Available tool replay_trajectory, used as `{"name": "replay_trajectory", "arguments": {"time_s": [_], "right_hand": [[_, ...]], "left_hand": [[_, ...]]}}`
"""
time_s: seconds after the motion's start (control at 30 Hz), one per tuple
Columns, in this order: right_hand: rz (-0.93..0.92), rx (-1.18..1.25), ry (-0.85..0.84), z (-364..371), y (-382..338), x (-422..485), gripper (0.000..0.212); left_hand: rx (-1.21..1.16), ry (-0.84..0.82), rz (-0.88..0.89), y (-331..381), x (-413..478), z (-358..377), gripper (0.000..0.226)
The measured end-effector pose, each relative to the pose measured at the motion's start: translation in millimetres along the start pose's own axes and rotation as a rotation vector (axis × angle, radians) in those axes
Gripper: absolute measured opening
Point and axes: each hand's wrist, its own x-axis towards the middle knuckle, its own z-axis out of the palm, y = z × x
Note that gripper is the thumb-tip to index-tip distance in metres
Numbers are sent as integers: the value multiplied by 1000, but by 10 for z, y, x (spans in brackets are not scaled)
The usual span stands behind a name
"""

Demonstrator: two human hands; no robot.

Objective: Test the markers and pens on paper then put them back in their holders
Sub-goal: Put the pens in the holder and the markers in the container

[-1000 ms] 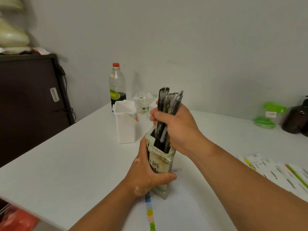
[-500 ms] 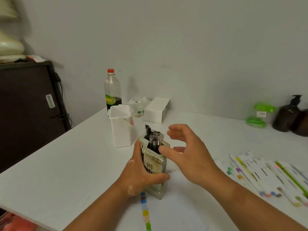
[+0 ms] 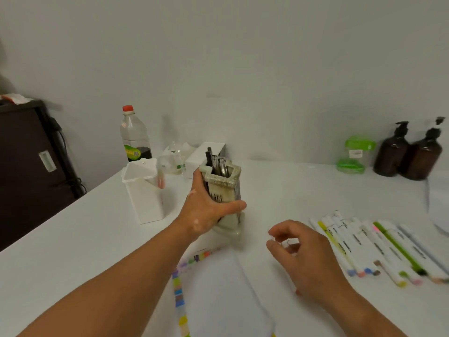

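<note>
1. Gripping the pen holder (image 3: 223,188), your left hand (image 3: 206,210) has its thumb and fingers curled round the body. It stands upright near the middle of the table (image 3: 73,239). Whether its base rests on the top or is just lifted, I cannot tell.
2. The pens (image 3: 217,164) stand inside that holder, so their part of the job looks done.
3. Your right hand (image 3: 306,259) holds nothing, its fingers loosely curled. It hovers between the pen holder and the markers (image 3: 379,246).
4. The markers lie side by side on the table at your right, well apart from the white holder (image 3: 144,190), which stands left of the pen holder. Returning them is what remains.
5. The paper (image 3: 218,288) in front of you carries colour swatches (image 3: 178,288) along its edge, so testing seems largely finished.
</note>
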Motion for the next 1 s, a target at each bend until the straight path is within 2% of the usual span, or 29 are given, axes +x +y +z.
{"name": "replay_trajectory", "arguments": {"time_s": [0.17, 0.33, 0.57, 0.8, 0.87, 0.93, 1.0], "right_hand": [[-91, -165, -44, 73, 168, -7, 22], [-56, -182, -15, 74, 263, 75, 20], [-62, -152, 12, 117, 303, 91, 16], [-56, -166, -1, 111, 313, 90, 15], [-64, -169, -4, 110, 307, 85, 15], [-68, -174, -16, 101, 288, 74, 13], [-75, -187, -37, 96, 260, 48, 13]], "left_hand": [[-13, -32, -64, -162, 569, 456, 108], [4, -35, -89, -411, 888, 684, 90], [12, -84, -119, -568, 1179, 666, 88], [-33, -211, -205, -474, 1268, 495, 131], [-26, -198, -238, -407, 1160, 409, 139], [-3, -121, -281, -328, 949, 325, 129], [-6, -54, -300, -242, 610, 208, 97]]}}
